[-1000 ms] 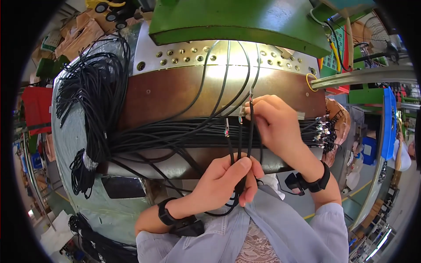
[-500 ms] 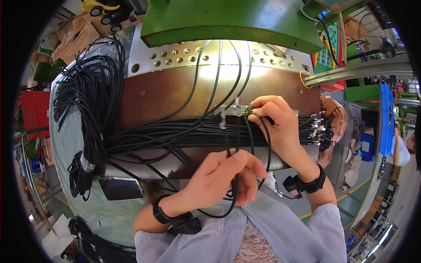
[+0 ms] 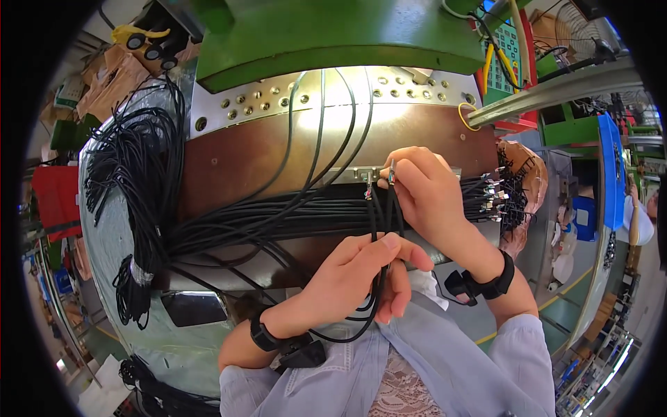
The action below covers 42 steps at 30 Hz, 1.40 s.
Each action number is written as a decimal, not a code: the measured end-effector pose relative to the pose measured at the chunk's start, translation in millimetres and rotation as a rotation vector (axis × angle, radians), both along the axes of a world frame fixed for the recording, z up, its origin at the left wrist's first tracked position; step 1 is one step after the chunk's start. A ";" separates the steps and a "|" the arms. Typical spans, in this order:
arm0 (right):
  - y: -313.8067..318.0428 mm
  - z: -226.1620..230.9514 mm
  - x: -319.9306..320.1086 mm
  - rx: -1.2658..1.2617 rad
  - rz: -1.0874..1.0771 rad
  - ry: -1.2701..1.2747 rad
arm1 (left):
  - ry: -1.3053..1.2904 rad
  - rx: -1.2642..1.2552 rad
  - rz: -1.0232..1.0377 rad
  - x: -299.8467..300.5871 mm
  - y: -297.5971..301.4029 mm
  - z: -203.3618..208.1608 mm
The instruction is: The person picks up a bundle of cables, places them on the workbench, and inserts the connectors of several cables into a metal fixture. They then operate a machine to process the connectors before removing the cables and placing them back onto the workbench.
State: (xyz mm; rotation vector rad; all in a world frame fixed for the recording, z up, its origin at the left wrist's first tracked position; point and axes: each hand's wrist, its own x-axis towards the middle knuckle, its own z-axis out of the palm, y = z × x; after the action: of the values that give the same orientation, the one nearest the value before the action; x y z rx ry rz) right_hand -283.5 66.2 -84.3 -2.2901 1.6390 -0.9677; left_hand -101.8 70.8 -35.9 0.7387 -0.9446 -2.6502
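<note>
My left hand [image 3: 358, 267] is curled round black cables [image 3: 379, 288] whose slack loops below it. One of these cables stands up from the hand and ends in a small metal connector with coloured wires [image 3: 369, 189]. Just right of it, my right hand [image 3: 427, 191] pinches another cable by its metal-tipped end [image 3: 392, 172], its thumb partly hidden. Both ends are at a metal strip fixture [image 3: 354, 174] on the brown board. Under my hands lies a thick bundle of black cables [image 3: 264, 221], with metal connectors [image 3: 495, 194] at its right end.
A green machine body [image 3: 333, 59] overhangs a steel plate with holes [image 3: 240, 111]; several cables hang down from it. More cables [image 3: 128, 153] are heaped at left, tied with clear wrap. A metal rail [image 3: 556, 97] juts in from the right. A dark phone-like slab [image 3: 193, 308] lies front left.
The cable end in my right hand has come up off the fixture and now points upward. My left hand stays round the cables. The view has shifted slightly.
</note>
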 end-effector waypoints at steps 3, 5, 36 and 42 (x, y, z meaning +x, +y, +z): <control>10.5 11.5 -3.2 0.020 -0.073 -0.051 | -0.016 0.017 -0.008 -4.4 0.2 1.3; 20.7 23.0 -5.6 0.048 -0.182 -0.098 | -0.031 0.029 -0.003 -8.4 -2.3 6.2; 21.5 -1.0 -60.6 0.297 -0.109 -0.405 | -0.666 -2.272 0.174 -12.0 -62.2 -37.7; 18.7 10.7 -56.5 0.363 -0.095 -0.435 | -0.574 -2.067 0.055 -10.4 -67.9 -41.5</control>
State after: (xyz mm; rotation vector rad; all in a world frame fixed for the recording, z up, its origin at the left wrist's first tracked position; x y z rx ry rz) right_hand -340.1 84.9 -73.6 -1.6451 1.5851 -1.0018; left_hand -112.2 2.9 -77.4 0.6717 -2.6128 -0.2694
